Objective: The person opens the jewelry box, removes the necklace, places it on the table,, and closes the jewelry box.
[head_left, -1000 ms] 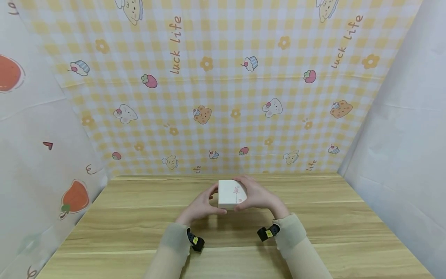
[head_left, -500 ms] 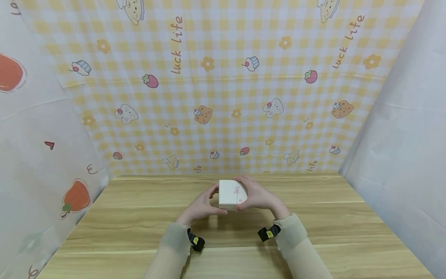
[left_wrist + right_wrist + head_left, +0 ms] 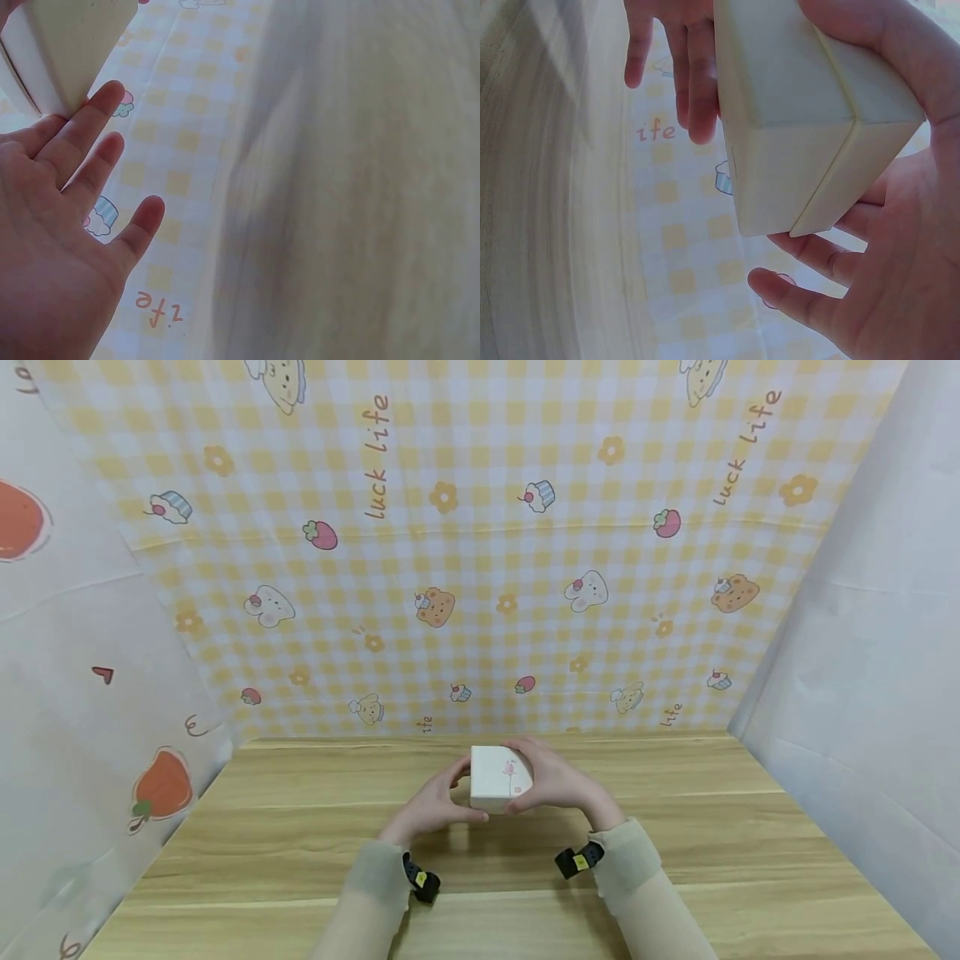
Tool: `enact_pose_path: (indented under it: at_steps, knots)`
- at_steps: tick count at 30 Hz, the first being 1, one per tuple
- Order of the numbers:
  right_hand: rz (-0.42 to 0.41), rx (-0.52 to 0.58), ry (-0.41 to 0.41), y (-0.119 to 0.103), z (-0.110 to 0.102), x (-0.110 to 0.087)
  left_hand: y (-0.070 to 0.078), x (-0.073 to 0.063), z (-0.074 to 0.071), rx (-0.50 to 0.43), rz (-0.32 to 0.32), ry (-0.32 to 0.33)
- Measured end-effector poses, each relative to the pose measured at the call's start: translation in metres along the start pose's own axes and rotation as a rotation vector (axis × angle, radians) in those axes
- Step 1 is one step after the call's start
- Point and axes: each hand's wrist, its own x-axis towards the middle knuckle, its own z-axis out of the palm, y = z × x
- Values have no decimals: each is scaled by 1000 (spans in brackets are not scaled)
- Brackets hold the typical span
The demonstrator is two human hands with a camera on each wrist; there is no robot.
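Note:
In the head view, a small white lidded box with a pink flower drawing on its top is held between both hands over the table. My right hand grips its right side, thumb at the near edge and fingers round the far edge. On the opposite side, my left hand holds the box with thumb in front and fingers behind. The right wrist view shows a seam running round the box between lid and base. In the left wrist view, some left fingers stick out beside the box.
A wood-grain table spreads beneath the hands. Behind it hangs a yellow checked cloth with cartoon prints. White cloths close off the left side and the right side. Both wrists wear small black cameras.

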Motion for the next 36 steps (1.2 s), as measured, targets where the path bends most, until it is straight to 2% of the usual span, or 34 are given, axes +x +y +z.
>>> enact_pose_path:
  at_steps: [25,36]
  knots:
    - [12,15,10,0,-2,-1,3,-2,2,-21,-15,10]
    - [7,41,3,-3,-5,-2,-1,-2,2,-10,-20,14]
